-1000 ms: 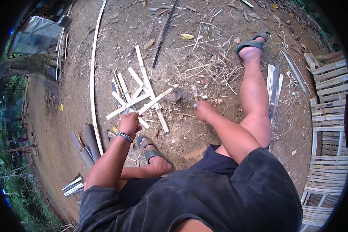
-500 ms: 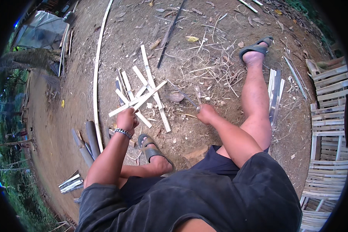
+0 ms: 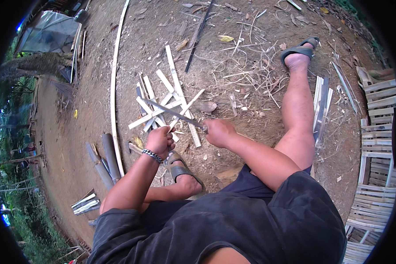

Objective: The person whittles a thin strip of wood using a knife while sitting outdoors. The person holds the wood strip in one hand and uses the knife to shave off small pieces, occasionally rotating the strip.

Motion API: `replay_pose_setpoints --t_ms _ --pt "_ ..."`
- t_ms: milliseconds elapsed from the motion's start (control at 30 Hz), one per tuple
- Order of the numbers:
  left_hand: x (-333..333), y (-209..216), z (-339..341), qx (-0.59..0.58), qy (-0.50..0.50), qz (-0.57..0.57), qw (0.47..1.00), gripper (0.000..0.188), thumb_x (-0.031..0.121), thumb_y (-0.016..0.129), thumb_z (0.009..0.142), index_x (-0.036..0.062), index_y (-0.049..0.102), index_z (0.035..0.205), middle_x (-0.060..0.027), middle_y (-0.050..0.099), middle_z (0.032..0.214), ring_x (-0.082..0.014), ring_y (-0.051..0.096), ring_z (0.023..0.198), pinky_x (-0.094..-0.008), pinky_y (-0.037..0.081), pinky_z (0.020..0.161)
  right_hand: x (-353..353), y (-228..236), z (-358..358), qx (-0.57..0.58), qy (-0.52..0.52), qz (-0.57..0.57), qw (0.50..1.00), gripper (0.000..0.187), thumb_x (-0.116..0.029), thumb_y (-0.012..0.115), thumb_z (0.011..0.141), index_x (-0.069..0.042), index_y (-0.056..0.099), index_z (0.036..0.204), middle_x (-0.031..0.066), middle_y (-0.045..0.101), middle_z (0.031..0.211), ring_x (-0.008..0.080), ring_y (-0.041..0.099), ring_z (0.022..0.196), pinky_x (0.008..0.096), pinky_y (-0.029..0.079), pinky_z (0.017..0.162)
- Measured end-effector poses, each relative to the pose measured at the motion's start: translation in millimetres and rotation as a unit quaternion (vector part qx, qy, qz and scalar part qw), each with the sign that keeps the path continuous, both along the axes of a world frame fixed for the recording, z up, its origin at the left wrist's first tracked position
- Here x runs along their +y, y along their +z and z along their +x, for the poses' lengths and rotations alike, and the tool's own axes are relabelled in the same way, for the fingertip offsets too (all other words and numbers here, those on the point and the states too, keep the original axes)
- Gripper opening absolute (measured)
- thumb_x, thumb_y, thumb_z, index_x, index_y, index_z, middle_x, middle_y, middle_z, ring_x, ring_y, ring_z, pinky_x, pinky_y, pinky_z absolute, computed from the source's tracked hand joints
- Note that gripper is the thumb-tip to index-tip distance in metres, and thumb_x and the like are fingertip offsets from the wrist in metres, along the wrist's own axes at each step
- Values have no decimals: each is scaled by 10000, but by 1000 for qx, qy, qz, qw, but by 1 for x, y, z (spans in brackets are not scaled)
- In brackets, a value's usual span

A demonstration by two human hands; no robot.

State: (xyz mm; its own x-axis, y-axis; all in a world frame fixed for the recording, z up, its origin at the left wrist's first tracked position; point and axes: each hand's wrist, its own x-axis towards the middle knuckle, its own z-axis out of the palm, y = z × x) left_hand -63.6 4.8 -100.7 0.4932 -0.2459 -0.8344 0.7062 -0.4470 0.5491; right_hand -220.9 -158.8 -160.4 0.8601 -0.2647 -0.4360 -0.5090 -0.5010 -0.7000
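My left hand, with a chain bracelet at the wrist, is closed around the lower end of a pale bamboo strip that slants up to the right. Closed on the handle of a long knife, my right hand is just to its right. The knife's dark blade points up and left, crossing the strip in the view; whether it touches the strip I cannot tell. Beyond my hands, several cut bamboo strips lie crossed on the dirt. A sandalled foot of mine rests just below the left hand.
Thin curly shavings litter the ground ahead. A long pale strip runs along the left, near dark bamboo pieces. More split strips lie beside my right leg. A slatted bamboo structure stands at the far right.
My right hand has moved left, and the knife blade has swung over the pile and across the held strip. The left hand has shifted slightly right, still gripping the strip.
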Motion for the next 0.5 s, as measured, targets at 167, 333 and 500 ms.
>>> replay_pose_setpoints --t_ms 167,333,500 --pt "-4 -2 -1 -14 -5 -12 1000 176 173 472 986 20 556 959 61 374 590 -80 339 478 -266 346 485 4 2 14 14 -1 -3 1000 248 -86 547 846 -96 640 1076 185 691 1058 357 669 1029 457 525 909" --pt "-5 0 3 -14 5 -3 1000 154 168 487 981 23 535 961 65 375 588 -67 334 469 -252 334 467 -12 -1 25 110 17 13 994 419 -68 523 874 -137 612 1277 179 679 1145 336 665 1065 433 526 938" --pt "-14 3 7 -20 -7 -15 1000 151 167 489 975 26 537 946 70 377 587 -69 323 461 -249 330 469 -16 -4 12 72 31 -1 997 423 -76 508 891 -137 600 1300 164 685 1077 323 676 996 421 545 889"
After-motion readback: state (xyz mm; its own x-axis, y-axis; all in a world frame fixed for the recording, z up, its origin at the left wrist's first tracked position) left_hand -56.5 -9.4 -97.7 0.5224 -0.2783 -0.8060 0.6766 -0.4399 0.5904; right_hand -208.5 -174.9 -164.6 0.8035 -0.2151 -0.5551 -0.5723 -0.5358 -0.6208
